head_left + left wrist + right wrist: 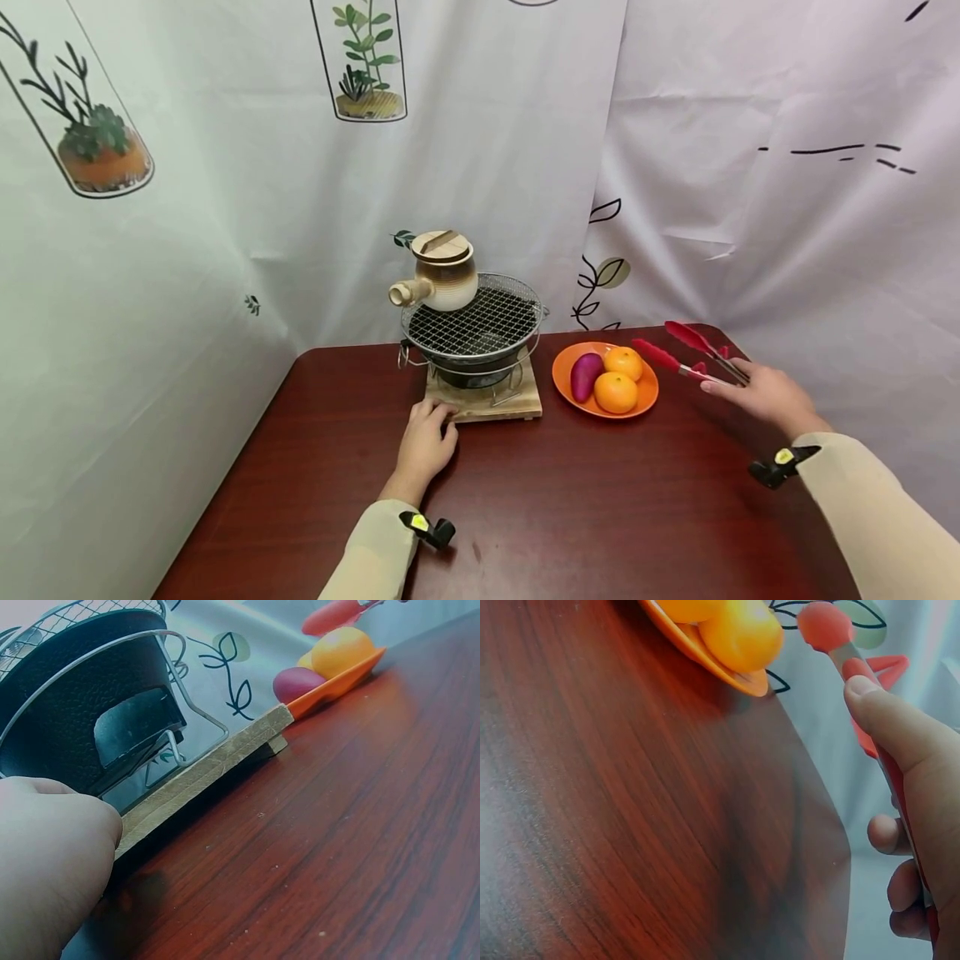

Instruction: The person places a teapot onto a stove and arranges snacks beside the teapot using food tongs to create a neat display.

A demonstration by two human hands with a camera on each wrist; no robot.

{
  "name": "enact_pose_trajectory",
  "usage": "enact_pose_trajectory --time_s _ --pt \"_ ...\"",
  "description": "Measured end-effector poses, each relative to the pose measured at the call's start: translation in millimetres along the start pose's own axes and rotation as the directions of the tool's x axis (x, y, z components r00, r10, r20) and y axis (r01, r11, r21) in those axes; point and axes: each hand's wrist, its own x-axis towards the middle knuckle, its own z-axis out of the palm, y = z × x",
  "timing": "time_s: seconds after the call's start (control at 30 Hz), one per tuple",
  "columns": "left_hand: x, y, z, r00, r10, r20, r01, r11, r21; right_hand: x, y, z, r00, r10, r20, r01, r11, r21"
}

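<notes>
My left hand [427, 446] grips the front left corner of a wooden board [519, 406], its curled thumb and fingers at the edge in the left wrist view. On the board stands a round black stove [52, 712] in a wire stand, topped by a wire mesh [487, 325]. A clay pot [450, 287] with a wooden lid and side handle sits on the mesh. My right hand [776, 400] holds red-tipped tongs [688, 336] above the table's right side, their arms spread apart. The tips point towards the fruit plate and have nothing between them.
Between board and tongs, an orange plate [650, 395] bears two oranges [617, 392] and a purple oblong item [587, 377]. The dark red wooden table [570, 517] has rounded back corners. White printed curtains [510, 150] hang behind it and along both sides.
</notes>
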Motion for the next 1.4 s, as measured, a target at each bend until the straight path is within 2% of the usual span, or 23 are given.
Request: enact_pose_trajectory --time_s 0.4,0.9,1.4 --pt "-0.1 -1.4 0.9 1.000 0.007 -0.013 -0.007 1.000 0.008 2.6 -12.7 4.4 0.997 -0.031 0.074 0.032 0.999 -0.021" --pt "1.2 0.5 -0.8 1.000 0.002 0.001 -0.002 1.000 0.012 9.3 -16.7 18.7 0.998 -0.040 0.058 0.043 0.998 -0.055" --pt "1.7 1.7 -1.6 1.000 -0.002 0.005 0.002 1.000 0.013 5.7 -16.6 26.3 0.996 -0.059 0.062 0.066 0.991 -0.116"
